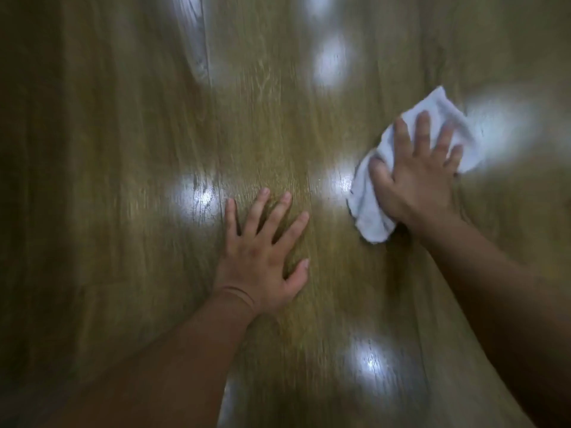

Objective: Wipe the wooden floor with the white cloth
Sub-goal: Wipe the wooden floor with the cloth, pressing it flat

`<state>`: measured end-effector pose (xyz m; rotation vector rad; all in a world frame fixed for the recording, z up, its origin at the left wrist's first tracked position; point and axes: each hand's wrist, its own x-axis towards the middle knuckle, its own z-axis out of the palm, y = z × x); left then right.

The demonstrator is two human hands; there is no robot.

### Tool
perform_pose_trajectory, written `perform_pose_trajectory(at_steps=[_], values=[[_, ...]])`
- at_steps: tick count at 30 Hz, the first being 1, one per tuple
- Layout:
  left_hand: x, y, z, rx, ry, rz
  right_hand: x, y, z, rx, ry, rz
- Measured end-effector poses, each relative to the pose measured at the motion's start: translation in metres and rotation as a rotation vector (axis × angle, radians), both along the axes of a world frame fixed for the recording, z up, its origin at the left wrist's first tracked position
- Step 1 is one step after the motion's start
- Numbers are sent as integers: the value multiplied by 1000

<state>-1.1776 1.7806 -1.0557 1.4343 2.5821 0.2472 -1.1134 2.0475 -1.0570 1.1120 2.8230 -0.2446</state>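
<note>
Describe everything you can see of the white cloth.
The white cloth looks like soft terry fabric, crumpled and bunched, not flat. It lies on the wooden floor at the right of the view. The right hand presses on its middle with spread fingers; its edges stick out above and below the hand.

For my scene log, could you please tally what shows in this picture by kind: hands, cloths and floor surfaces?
Hands: 2 (left hand flat on the bare boards, right hand pressing on the cloth)
White cloth: 1
Wooden floor: 1
Total: 4
</note>
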Motion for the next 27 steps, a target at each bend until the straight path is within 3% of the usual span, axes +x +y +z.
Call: perform_pose_trajectory(at_steps=[2, 4, 7, 9, 14, 16, 18, 21, 25, 27], values=[[-1, 1, 1, -4, 5, 2, -65, -23, -5, 21, -24, -16], [1, 1, 1, 10, 17, 4, -102, -63, -6, 19, -1, 211], [1, 1, 2, 6, 13, -5, -97, -76, -5, 25, 18, 560], [1, 0, 2, -14, 5, 0, -68, -46, -4, 11, 26, 649], [1, -2, 0, -114, -12, -2, 14, 42, 17, -68, 13, 622], [1, -1, -1, -157, 3, -15, -11, 29, 20, -209, 71, 402], [2, 0, -1, -181, 19, -17, -44, -14, 12, -122, 89, 200], [2, 1, -3, -138, 28, 13, -58, -79, -2, -38, 128, 246], [4, 1, 2, -108, 9, 35, 13, -113, 2, -140, 262, 329], [6, -4, 11, 18, -112, 63, 46, -128, 5, -177, 288, 329]])
